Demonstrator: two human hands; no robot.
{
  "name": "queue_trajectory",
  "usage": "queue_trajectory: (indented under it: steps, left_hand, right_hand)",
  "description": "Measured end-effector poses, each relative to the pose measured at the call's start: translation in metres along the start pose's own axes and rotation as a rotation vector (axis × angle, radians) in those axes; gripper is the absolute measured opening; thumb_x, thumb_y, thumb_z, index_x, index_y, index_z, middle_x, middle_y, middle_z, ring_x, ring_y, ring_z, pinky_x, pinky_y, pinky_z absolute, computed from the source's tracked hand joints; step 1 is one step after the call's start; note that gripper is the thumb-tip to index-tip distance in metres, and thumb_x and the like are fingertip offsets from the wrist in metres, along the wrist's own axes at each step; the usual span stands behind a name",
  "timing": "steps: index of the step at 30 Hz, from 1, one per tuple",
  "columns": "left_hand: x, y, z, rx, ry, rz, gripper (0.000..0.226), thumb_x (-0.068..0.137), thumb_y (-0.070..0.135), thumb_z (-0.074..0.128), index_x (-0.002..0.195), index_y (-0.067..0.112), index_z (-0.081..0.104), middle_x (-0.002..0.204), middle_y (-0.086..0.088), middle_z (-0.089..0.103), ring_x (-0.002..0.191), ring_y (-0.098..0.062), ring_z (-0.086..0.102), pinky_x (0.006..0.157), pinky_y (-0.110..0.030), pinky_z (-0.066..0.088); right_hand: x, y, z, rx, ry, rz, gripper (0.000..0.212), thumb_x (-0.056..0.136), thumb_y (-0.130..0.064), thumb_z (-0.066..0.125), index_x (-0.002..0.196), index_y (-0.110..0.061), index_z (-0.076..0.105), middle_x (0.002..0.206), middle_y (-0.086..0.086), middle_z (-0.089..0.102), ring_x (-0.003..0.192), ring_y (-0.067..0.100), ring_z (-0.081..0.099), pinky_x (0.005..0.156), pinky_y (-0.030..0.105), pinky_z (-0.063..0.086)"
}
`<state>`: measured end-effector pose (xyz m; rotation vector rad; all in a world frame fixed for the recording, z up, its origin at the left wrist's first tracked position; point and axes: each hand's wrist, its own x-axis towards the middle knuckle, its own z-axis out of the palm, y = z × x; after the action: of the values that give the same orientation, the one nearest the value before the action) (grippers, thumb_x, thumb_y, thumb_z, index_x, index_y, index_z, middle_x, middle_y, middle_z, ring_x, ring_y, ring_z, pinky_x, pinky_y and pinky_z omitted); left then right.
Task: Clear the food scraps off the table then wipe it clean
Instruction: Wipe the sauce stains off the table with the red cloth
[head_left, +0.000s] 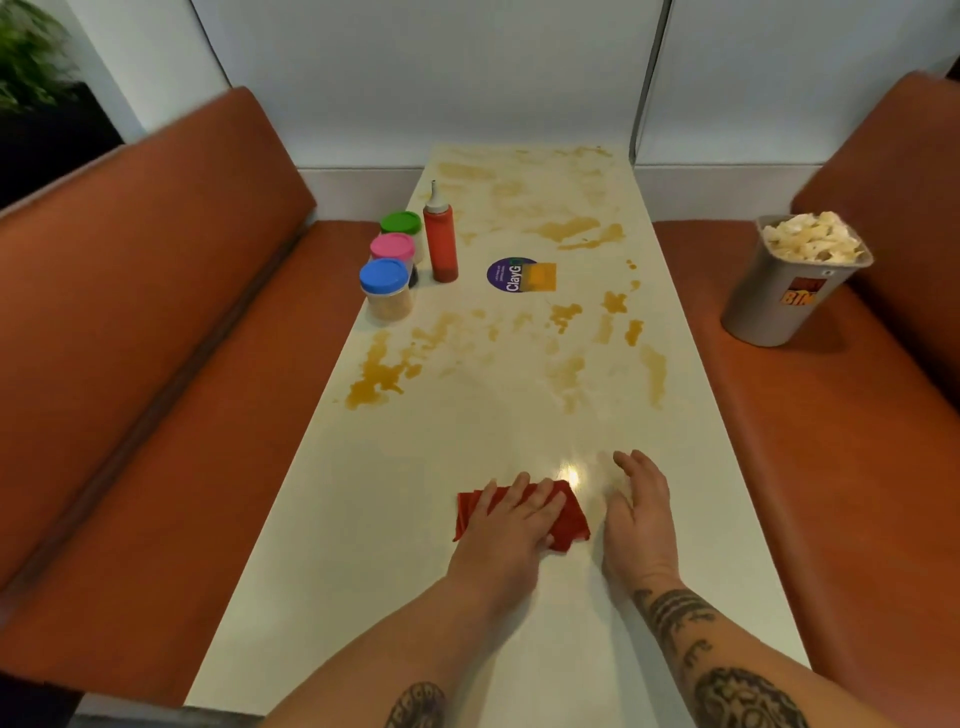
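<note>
**Red cloth under the left hand on a stained booth table**

Lower centre of the frame: left hand (506, 525), fingers straight and close together, palm down, pressing a folded red cloth (569, 519) flat onto the white table (405, 597); nothing gripped.

Just right of it: right hand (636, 514), fingers loosely extended and slightly spread, palm down over the tabletop beside the cloth and apart from it, holding nothing. Contact with the surface not discernible owing to blur.

Near half of the table, around both hands: plain white, with a bright glare spot just above the cloth.

Middle and far half: smeared yellow-brown stains (376, 376), heaviest at the left edge in mid-frame and toward the far end.

Left edge, above centre: three small jars in a row, namely the blue-lidded jar (385, 288) nearest, then the pink-lidded jar (393, 247) and the green-lidded jar (400, 222). Just right of them, upright: a red squeeze bottle (440, 241) with a white nozzle.

Centre of the table: a round purple sticker (511, 275) lettered "ClayG", with an orange square (543, 276) adjoining its right side.

Flanking the table: left bench (156, 338) and right bench (831, 441), both in orange-brown upholstery.

Right of frame, on the right bench seat: grey bin (784, 296), upright, filled to the rim with pale crumpled pieces (810, 236).

Upper left corner: green foliage (31, 57).
</note>
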<state>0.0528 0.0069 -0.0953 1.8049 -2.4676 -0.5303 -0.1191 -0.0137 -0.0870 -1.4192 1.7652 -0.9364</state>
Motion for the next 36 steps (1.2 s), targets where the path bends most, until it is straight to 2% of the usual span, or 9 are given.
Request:
queue_trajectory:
  steps: [6, 8, 10, 14, 16, 23, 27, 32, 36]
  left_hand:
    - [-0.019, 0.008, -0.023, -0.794, 0.063, -0.212, 0.044, 0.109, 0.022, 0.040, 0.149, 0.040, 0.043, 0.148, 0.016, 0.048, 0.142, -0.007, 0.037, 0.121, -0.027, 0.023]
    - [-0.017, 0.014, -0.038, -1.236, 0.179, -0.389, 0.036, 0.109, 0.024, 0.044, 0.133, 0.046, 0.059, 0.130, 0.012, 0.065, 0.114, -0.014, 0.063, 0.086, -0.029, 0.051]
    - [-0.010, 0.017, -0.049, -1.569, 0.258, -0.486, 0.031, 0.108, 0.026, 0.047, 0.119, 0.041, 0.071, 0.113, 0.001, 0.074, 0.089, -0.025, 0.066, 0.065, -0.033, 0.049]
    - [0.003, 0.031, -0.069, -2.007, 0.210, -0.517, 0.033, 0.105, 0.027, 0.053, 0.130, 0.012, 0.067, 0.109, -0.017, 0.072, 0.090, -0.029, 0.068, 0.087, -0.044, 0.055]
    - [0.002, 0.042, -0.076, -1.998, 0.142, -0.521, 0.037, 0.103, 0.032, 0.056, 0.127, 0.009, 0.068, 0.116, -0.022, 0.070, 0.102, -0.034, 0.067, 0.102, -0.052, 0.050]
    - [-0.002, 0.057, -0.109, -1.896, -0.004, -0.528, 0.076, 0.096, 0.071, 0.038, 0.123, 0.009, 0.072, 0.119, -0.018, 0.072, 0.105, -0.032, 0.072, 0.081, -0.041, 0.058]
    - [-0.006, 0.050, -0.126, -1.789, 0.125, -0.434, 0.059, 0.102, 0.056, 0.044, 0.126, 0.008, 0.069, 0.117, -0.019, 0.073, 0.105, -0.032, 0.072, 0.089, -0.042, 0.058]
    - [-0.004, 0.047, -0.149, -1.589, 0.195, -0.294, 0.041, 0.107, 0.046, 0.040, 0.127, 0.023, 0.068, 0.117, -0.011, 0.074, 0.113, -0.036, 0.068, 0.096, -0.049, 0.052]
    - [-0.008, 0.047, -0.168, -1.499, 0.217, -0.263, 0.035, 0.107, 0.044, 0.043, 0.115, 0.028, 0.073, 0.113, -0.012, 0.075, 0.113, -0.045, 0.065, 0.096, -0.061, 0.053]
  right_hand:
    - [-0.033, 0.005, -0.009, -0.008, -0.052, -0.096, 0.038, 0.102, -0.004, 0.042, 0.125, -0.026, 0.063, 0.146, -0.007, 0.047, 0.138, 0.008, 0.039, 0.118, 0.027, 0.027]
    - [-0.040, 0.002, -0.010, 0.034, -0.022, -0.092, 0.036, 0.103, -0.005, 0.044, 0.119, -0.031, 0.063, 0.133, -0.008, 0.057, 0.128, 0.011, 0.050, 0.116, 0.035, 0.037]
    - [-0.044, -0.009, -0.010, 0.098, -0.033, -0.048, 0.029, 0.104, -0.012, 0.046, 0.117, -0.032, 0.063, 0.122, -0.013, 0.062, 0.116, 0.006, 0.057, 0.109, 0.036, 0.045]
    - [-0.046, -0.046, -0.013, 0.254, -0.100, -0.023, 0.014, 0.102, -0.034, 0.055, 0.109, -0.034, 0.067, 0.106, -0.017, 0.070, 0.097, -0.002, 0.064, 0.086, 0.023, 0.051]
    - [-0.044, -0.064, -0.013, 0.292, -0.118, -0.024, 0.011, 0.098, -0.042, 0.061, 0.103, -0.034, 0.066, 0.099, -0.014, 0.072, 0.086, 0.001, 0.066, 0.074, 0.018, 0.049]
    - [-0.030, -0.096, -0.015, 0.259, -0.021, 0.021, 0.015, 0.087, -0.045, 0.074, 0.090, -0.031, 0.069, 0.090, -0.011, 0.071, 0.081, 0.005, 0.069, 0.072, 0.029, 0.059]
    - [-0.024, -0.115, -0.023, 0.379, -0.067, -0.016, 0.015, 0.092, -0.037, 0.072, 0.085, -0.024, 0.073, 0.084, -0.006, 0.074, 0.080, 0.012, 0.069, 0.065, 0.019, 0.053]
    - [-0.018, -0.146, -0.030, 0.536, -0.075, 0.052, 0.048, 0.092, -0.062, 0.059, 0.093, -0.015, 0.063, 0.094, 0.005, 0.073, 0.087, 0.022, 0.070, 0.079, 0.044, 0.058]
    - [-0.015, -0.169, -0.034, 0.537, -0.062, 0.057, 0.036, 0.093, -0.057, 0.061, 0.097, -0.021, 0.062, 0.097, 0.001, 0.072, 0.091, 0.021, 0.070, 0.086, 0.046, 0.059]
